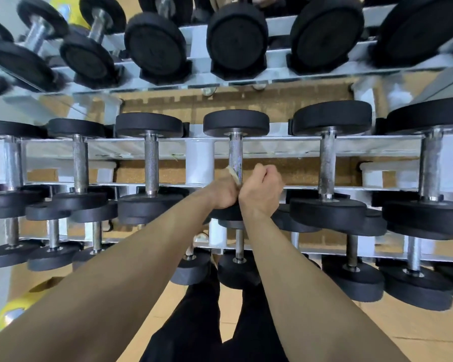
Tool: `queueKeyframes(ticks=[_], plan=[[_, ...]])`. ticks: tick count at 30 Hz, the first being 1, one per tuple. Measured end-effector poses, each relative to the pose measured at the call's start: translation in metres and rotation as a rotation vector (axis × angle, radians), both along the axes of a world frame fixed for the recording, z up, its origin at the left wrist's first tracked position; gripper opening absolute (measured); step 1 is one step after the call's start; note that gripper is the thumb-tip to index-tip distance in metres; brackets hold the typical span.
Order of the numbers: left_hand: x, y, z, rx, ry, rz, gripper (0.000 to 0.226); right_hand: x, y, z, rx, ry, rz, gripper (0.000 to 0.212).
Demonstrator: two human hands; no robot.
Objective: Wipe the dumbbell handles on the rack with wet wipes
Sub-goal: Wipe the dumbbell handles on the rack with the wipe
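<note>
Dumbbell handle (235,152) on the middle tier of the rack (199,148) carries a wet wipe (233,175), clasped round it by the left grip (222,192). The right grip (262,189) curls alongside, hold unclear.

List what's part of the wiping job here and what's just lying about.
In the job:
- wipe, held by the left hand against the middle dumbbell handle
- right hand, curled beside it, grip hidden
- rack
- other dumbbell handles

Just lying about:
- yellow object on the floor, lower left
</note>
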State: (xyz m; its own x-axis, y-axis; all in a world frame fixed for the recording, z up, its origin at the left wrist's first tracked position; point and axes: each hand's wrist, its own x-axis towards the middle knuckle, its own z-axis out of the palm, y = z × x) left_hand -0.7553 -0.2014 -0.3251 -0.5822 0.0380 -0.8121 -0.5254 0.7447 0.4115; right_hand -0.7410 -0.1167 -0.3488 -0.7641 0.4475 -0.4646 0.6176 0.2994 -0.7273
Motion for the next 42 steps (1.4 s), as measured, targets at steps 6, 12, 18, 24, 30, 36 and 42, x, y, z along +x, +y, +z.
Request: queueKeyframes(ticks=[6,12,18,24,30,36,42], plan=[[0.018,-0.004,0.021,-0.206,-0.001,-0.178,0.040,0.002,0.004,0.007,-0.083,-0.018,0.028,0.030],[0.053,-0.003,0.047,-0.210,0.300,0.038,0.028,0.016,0.027,0.019,-0.104,-0.042,0.292,0.033],[0.094,0.034,0.072,-0.058,0.532,0.386,0.033,0.054,0.062,0.050,-0.299,-0.003,0.493,0.032],[0.108,0.039,0.100,0.228,0.540,0.527,0.017,0.061,0.092,0.095,-0.543,-0.187,0.472,0.022],[0.126,0.032,0.110,0.326,0.502,0.549,0.021,0.099,0.126,0.125,-0.555,-0.083,0.538,0.021],[0.156,0.065,0.111,0.345,0.544,0.473,0.015,0.156,0.154,0.141,-0.437,0.008,0.261,0.024],[0.173,0.144,0.104,0.360,0.491,0.343,0.016,0.206,0.221,0.144,-0.225,0.111,0.023,0.020]])
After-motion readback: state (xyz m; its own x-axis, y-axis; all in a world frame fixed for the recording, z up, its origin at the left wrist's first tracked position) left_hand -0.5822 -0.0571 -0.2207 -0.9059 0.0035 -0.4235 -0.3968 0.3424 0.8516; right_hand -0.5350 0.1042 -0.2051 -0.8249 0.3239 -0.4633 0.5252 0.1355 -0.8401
